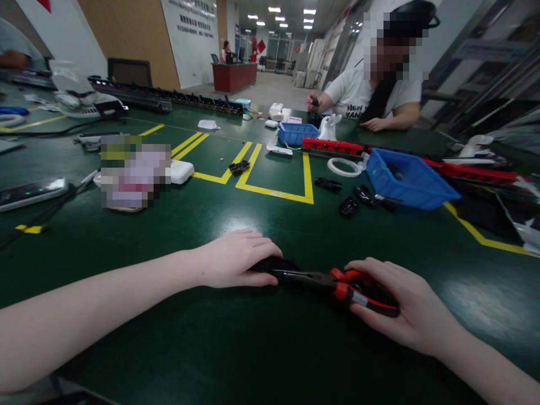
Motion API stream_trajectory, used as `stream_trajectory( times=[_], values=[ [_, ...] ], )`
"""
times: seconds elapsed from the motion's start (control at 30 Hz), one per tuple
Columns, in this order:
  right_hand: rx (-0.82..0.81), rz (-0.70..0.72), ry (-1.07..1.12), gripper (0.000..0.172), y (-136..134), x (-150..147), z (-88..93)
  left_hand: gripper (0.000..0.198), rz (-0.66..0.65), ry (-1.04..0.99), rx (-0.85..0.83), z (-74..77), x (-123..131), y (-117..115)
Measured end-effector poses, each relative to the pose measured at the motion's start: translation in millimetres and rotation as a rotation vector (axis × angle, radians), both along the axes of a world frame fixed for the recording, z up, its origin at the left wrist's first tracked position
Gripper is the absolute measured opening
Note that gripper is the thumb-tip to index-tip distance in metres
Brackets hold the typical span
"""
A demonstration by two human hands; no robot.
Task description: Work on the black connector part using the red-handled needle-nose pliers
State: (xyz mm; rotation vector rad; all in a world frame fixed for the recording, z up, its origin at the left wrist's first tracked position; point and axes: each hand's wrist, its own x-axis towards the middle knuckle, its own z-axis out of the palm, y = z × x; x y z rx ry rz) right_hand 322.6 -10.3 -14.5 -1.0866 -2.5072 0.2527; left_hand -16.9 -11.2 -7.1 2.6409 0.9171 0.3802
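Note:
My left hand (240, 259) is closed around a small black part (270, 264) just above the green table, its fingers hiding much of it. Red-and-black needle-nose pliers (341, 287) lie in my right hand (400, 304), thumb and fingers wrapped round the two handles. The long jaws point left and reach the black part by my left thumb. Whether the jaw tips grip it or only touch it, I cannot tell.
Several black parts (348, 206) lie ahead on the right, beside a blue bin (409, 180). A phone (135, 180) and a white case (181, 172) are at left. Yellow tape (274, 194) marks the green table (202, 349). Across it sits a person (375, 101).

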Motion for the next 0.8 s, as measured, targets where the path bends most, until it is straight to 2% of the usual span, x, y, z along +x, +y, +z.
stream_trajectory(
  times=[0.37,0.8],
  values=[
    [0.017,0.01,-0.021,0.04,0.1,-0.4,1.4,0.033,-0.012,-0.006,0.016,-0.5,-0.6,0.2],
    [0.04,0.098,-0.032,0.04,4.3,0.4,1.5,0.032,-0.006,0.032,0.009,2.4,-0.4,-0.4]
  ],
)
